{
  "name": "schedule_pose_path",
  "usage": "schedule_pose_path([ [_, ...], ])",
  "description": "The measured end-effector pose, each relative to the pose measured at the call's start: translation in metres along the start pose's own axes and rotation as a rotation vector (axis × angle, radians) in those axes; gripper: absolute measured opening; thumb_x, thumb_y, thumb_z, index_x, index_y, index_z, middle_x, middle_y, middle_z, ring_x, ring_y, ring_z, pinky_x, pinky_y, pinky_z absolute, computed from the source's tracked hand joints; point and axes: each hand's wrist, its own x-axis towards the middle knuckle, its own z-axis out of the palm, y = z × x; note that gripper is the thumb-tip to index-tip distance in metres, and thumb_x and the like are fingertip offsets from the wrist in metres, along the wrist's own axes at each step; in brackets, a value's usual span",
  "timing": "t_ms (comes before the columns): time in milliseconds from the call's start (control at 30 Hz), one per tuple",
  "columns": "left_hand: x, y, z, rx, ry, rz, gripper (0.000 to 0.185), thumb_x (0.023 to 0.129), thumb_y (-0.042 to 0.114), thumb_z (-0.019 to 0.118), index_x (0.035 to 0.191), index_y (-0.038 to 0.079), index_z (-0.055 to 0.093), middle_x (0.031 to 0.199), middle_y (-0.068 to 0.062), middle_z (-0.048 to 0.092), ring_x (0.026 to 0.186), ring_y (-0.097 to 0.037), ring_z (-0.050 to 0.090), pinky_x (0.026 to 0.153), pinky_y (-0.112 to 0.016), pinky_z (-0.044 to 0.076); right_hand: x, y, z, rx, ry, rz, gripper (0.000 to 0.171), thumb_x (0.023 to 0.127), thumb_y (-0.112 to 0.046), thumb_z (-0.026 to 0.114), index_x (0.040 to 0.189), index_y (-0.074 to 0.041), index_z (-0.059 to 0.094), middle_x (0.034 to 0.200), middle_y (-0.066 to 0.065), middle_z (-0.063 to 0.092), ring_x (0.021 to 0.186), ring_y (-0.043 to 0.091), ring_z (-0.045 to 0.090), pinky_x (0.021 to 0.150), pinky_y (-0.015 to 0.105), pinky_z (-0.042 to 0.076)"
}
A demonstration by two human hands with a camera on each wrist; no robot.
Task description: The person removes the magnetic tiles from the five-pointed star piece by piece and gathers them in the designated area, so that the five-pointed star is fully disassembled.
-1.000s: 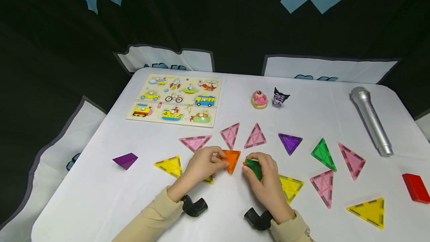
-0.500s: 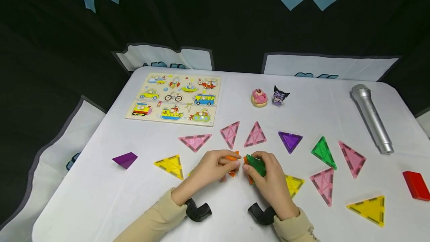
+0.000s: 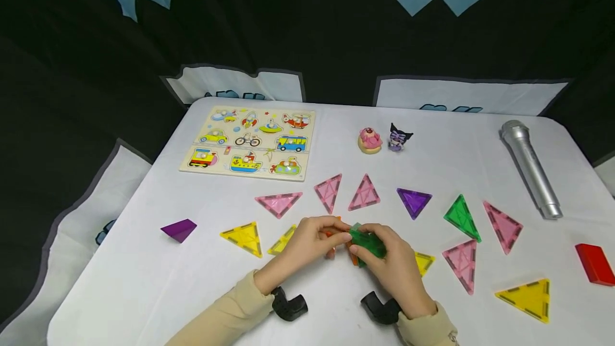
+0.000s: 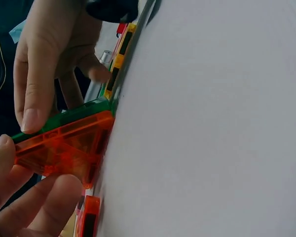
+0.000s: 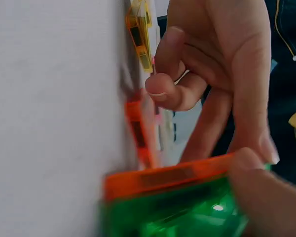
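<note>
In my right hand [image 3: 396,268] I grip a green triangular magnetic tile [image 3: 369,244], with an orange triangular tile [image 4: 64,145] flat against it. Both stand nearly on edge, low over the white tabletop. My left hand [image 3: 314,239] comes in from the other side, its thumb and index fingertips pinching the pair's upper corner. Another orange tile [image 5: 138,131] is at the table beneath my left hand, mostly covered in the head view. Yellow triangular tiles [image 3: 282,240] lie close by, one partly behind my left hand and one partly behind my right.
Pink triangular tiles [image 3: 365,194], a purple one [image 3: 414,202] and a green one [image 3: 461,218] lie beyond and right of my hands. Farther off are a vehicle puzzle board [image 3: 250,143], two small figurines [image 3: 370,140] and a silver microphone [image 3: 530,170]. A red block [image 3: 594,265] sits far right.
My left hand has let go of the loose orange tile and moved right to the tiles in my right hand. Their upper corner is now between its fingertips.
</note>
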Motion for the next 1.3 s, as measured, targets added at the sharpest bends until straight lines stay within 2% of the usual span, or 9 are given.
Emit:
schedule_pose_path([
  [167,-0.004,0.0,-0.002,0.066,0.003,0.053,0.017,0.086,0.018,0.062,0.098,0.005,0.067,0.064,-0.007,0.064,0.048,-0.022,0.057,0.051,-0.02,0.042,-0.003,0.004,0.005,0.023,0.073,-0.07,0.034,0.072,-0.025,0.077,0.102,-0.014,0.064,0.1,0.003,0.062,0.087,0.016,0.059,0.07,0.037,0.048],
  [300,-0.006,-0.002,-0.004,0.168,0.006,0.117,0.017,0.089,0.023,0.059,0.097,0.01,0.066,0.068,-0.001,0.066,0.048,-0.01,0.056,0.049,-0.02,0.04,-0.003,0.005,0.008,0.041,0.109,-0.098,0.031,0.071,-0.021,0.078,0.099,-0.013,0.065,0.098,0.003,0.063,0.085,0.016,0.059,0.068,0.036,0.05],
  [433,-0.009,-0.002,-0.008,0.289,0.03,0.161,0.014,0.091,0.019,0.055,0.097,0.011,0.065,0.058,0.006,0.061,0.042,0.0,0.044,0.043,-0.018,0.03,-0.002,0.007,0.009,0.093,0.106,-0.052,0.026,0.073,-0.015,0.076,0.096,-0.012,0.064,0.094,0.004,0.063,0.077,0.014,0.06,0.063,0.032,0.051],
  [633,-0.017,0.002,-0.023,0.265,0.098,0.101,0.015,0.091,0.011,0.051,0.096,0.008,0.065,0.042,0.012,0.033,0.036,0.001,0.022,0.039,-0.019,0.018,0.001,0.01,0.007,0.201,0.084,0.07,0.02,0.078,-0.012,0.071,0.097,-0.012,0.064,0.09,0.005,0.063,0.062,0.008,0.058,0.055,0.022,0.049],
  [767,-0.028,0.007,-0.035,0.249,0.059,0.045,0.017,0.093,0.015,0.051,0.097,0.007,0.064,0.043,0.011,0.027,0.037,0.001,0.022,0.04,-0.019,0.018,0.001,0.011,0.006,0.172,0.082,0.073,0.02,0.079,-0.013,0.07,0.098,-0.012,0.064,0.091,0.004,0.064,0.063,0.008,0.057,0.055,0.022,0.049],
  [933,-0.055,0.011,-0.054,0.277,-0.066,-0.022,0.018,0.093,0.022,0.051,0.096,0.01,0.064,0.044,0.011,0.032,0.039,0.0,0.023,0.041,-0.019,0.022,0.0,0.011,0.003,0.151,0.071,0.072,0.021,0.08,-0.014,0.069,0.1,-0.011,0.063,0.093,0.004,0.063,0.068,0.01,0.056,0.057,0.022,0.049],
  [1033,-0.072,0.01,-0.062,0.304,-0.096,-0.079,0.018,0.093,0.023,0.053,0.095,0.011,0.066,0.052,0.011,0.046,0.044,0.0,0.039,0.045,-0.019,0.034,-0.001,0.01,0.0,0.127,0.052,0.067,0.024,0.081,-0.015,0.068,0.104,-0.009,0.062,0.098,0.005,0.061,0.074,0.012,0.055,0.058,0.022,0.048],
  [1200,-0.09,0.005,-0.068,0.533,-0.008,-0.139,0.01,0.087,0.022,0.062,0.089,0.018,0.07,0.068,0.016,0.054,0.057,-0.001,0.045,0.053,-0.021,0.039,-0.001,0.01,-0.008,0.09,0.035,0.062,0.03,0.082,-0.015,0.068,0.109,-0.009,0.06,0.105,0.005,0.06,0.082,0.016,0.056,0.057,0.022,0.047],
  [1300,-0.089,0.008,-0.068,0.667,0.012,-0.15,0.005,0.081,0.019,0.068,0.085,0.019,0.071,0.074,0.015,0.053,0.062,-0.004,0.044,0.056,-0.023,0.038,-0.002,0.01,-0.012,0.077,0.034,0.061,0.031,0.081,-0.015,0.069,0.109,-0.008,0.059,0.106,0.006,0.06,0.072,0.014,0.055,0.054,0.023,0.045],
])
